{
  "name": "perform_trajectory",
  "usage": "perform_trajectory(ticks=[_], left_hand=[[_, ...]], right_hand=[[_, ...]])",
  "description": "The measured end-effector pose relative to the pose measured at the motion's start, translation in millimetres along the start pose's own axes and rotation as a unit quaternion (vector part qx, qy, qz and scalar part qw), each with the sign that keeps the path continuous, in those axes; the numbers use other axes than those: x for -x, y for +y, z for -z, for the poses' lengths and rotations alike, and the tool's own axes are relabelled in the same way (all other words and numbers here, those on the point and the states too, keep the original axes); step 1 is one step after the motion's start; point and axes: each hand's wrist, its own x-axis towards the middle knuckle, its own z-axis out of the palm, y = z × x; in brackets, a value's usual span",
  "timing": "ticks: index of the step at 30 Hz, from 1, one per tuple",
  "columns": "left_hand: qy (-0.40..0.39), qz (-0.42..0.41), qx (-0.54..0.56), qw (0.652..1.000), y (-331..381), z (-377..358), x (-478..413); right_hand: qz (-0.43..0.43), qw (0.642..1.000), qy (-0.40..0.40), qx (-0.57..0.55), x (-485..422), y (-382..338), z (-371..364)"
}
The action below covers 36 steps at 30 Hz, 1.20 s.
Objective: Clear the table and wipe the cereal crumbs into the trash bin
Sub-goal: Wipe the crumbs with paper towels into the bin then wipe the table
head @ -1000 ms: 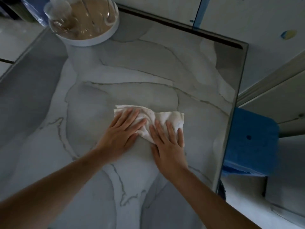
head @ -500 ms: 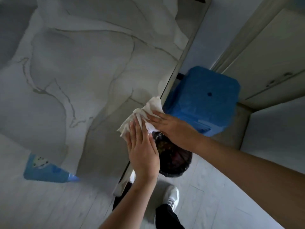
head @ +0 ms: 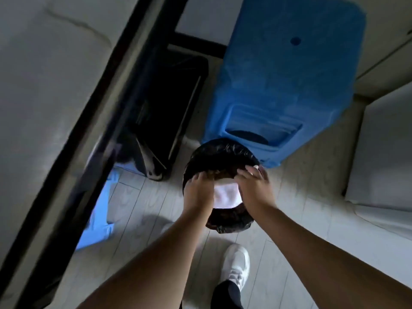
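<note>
The cloth (head: 226, 195) has left the table (head: 44, 85), where both hands pressed it flat a second ago, and now sits over the open bin (head: 219, 152). The left hand (head: 199, 192) and right hand (head: 256, 189) cup it between them, fingers curled round its sides. Crumbs are likely being dropped or shaken into the bin, so the wiping looks nearly done.

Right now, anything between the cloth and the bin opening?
Nothing visible. Both hands, left and right, hold the white cloth directly over the black-lined trash bin, whose mouth is open below.
</note>
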Motion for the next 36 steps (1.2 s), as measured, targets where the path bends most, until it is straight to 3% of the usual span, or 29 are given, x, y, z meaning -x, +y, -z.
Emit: perform_trajectory(ticks=[3,5,8,10,13,15,18,21,23,24,26,27,29,32,33,36], left_hand=[[-0.033,-0.028,-0.056,0.997,-6,-29,-15],[-0.036,0.002,-0.024,0.999,-16,-44,-20],[-0.037,0.137,0.153,0.978,-37,-54,-19],[-0.047,0.186,0.270,0.944,-37,-51,-12],[-0.064,0.204,0.312,0.926,-20,-30,0],[-0.064,0.199,0.350,0.913,-11,-17,9],[-0.057,0.204,0.380,0.900,5,11,16],[-0.068,0.219,0.404,0.886,15,33,11],[-0.115,0.236,0.487,0.833,15,43,6],[-0.143,0.249,0.570,0.770,12,44,5],[-0.185,0.267,0.684,0.653,11,52,6],[-0.208,0.260,0.703,0.628,11,56,7],[-0.233,0.236,0.707,0.625,11,56,9],[-0.222,0.225,0.678,0.664,11,46,12],[-0.216,0.229,0.669,0.674,11,42,13],[-0.214,0.226,0.685,0.659,15,36,16]], right_hand=[[0.032,0.999,-0.016,0.039,-15,-3,-46],[-0.020,1.000,0.011,0.006,-15,7,-68],[-0.198,0.971,-0.041,-0.125,-8,15,-72],[-0.199,0.972,-0.043,-0.115,-5,12,-66],[-0.207,0.964,-0.031,-0.162,8,-5,-37],[-0.213,0.939,-0.051,-0.265,20,-24,-18],[-0.188,0.859,-0.126,-0.459,32,-56,10],[-0.197,0.808,-0.130,-0.540,33,-69,37],[-0.191,0.846,-0.063,-0.494,30,-66,45],[-0.197,0.852,-0.036,-0.485,29,-62,47],[-0.236,0.815,-0.027,-0.528,27,-55,52],[-0.262,0.784,-0.035,-0.561,26,-51,54],[-0.297,0.745,-0.048,-0.596,22,-45,58],[-0.326,0.657,-0.066,-0.677,18,-46,65],[-0.326,0.643,-0.079,-0.689,18,-46,64],[-0.308,0.681,-0.103,-0.656,17,-46,59]])
